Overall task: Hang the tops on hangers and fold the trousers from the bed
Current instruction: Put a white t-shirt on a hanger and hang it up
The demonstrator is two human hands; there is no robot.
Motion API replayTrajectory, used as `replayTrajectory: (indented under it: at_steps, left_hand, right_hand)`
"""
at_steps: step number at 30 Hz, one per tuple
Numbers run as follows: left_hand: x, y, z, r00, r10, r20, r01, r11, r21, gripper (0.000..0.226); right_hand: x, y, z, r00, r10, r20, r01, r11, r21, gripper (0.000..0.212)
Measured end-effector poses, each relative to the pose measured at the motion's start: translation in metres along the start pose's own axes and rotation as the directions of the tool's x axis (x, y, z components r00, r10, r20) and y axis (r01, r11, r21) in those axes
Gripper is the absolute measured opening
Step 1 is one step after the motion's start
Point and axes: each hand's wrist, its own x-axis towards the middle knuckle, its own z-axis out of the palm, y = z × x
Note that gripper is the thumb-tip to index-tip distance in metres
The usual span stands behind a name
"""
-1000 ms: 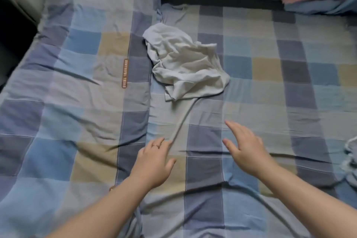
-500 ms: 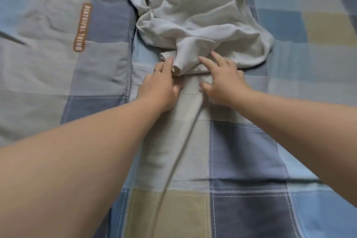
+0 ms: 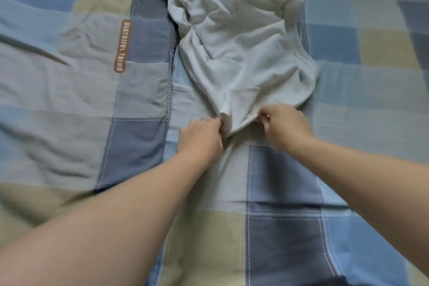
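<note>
Both of your hands now have the near edge of the white garment.

Head view: a second ago your hands were open over the bed [image 3: 348,90], well short of the cloth. Now your left hand [image 3: 202,134] and right hand [image 3: 285,125] each hold a narrow pinch grip on the near hem of the crumpled white garment [image 3: 239,49], and the edge is bunched up between them. The rest of it lies in a heap on the checked sheet, right of the orange label [image 3: 122,46]. The pick-up looks started but not done: lift and shake it open. Crumpled like this, you cannot tell whether it is a top to hang or trousers to fold.
</note>
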Motion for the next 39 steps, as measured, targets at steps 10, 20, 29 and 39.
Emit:
replayTrajectory:
  at_steps: [10,20,29,39]
  left_hand:
    - [-0.188,0.07,-0.013,0.888,-0.09,0.45,0.185,0.968,-0.171,0.02]
    - [-0.368,0.09,0.012,0.632,-0.215,0.745,0.402,0.912,-0.078,0.014]
    - [-0.4,0.07,-0.007,0.604,-0.293,0.741,0.552,0.825,-0.124,0.017]
    - [-0.175,-0.008,-0.041,0.922,-0.278,0.27,0.321,0.938,-0.13,0.06]
  right_hand:
    - [-0.209,0.032,-0.053,0.947,0.094,0.306,-0.131,0.986,0.102,0.017]
    - [-0.412,0.022,-0.05,0.793,0.226,0.566,-0.369,0.917,0.151,0.019]
    - [-0.419,0.005,-0.064,0.694,0.185,0.695,-0.427,0.884,0.191,0.024]
    - [-0.183,-0.038,-0.058,0.892,-0.008,0.452,-0.125,0.957,0.262,0.047]
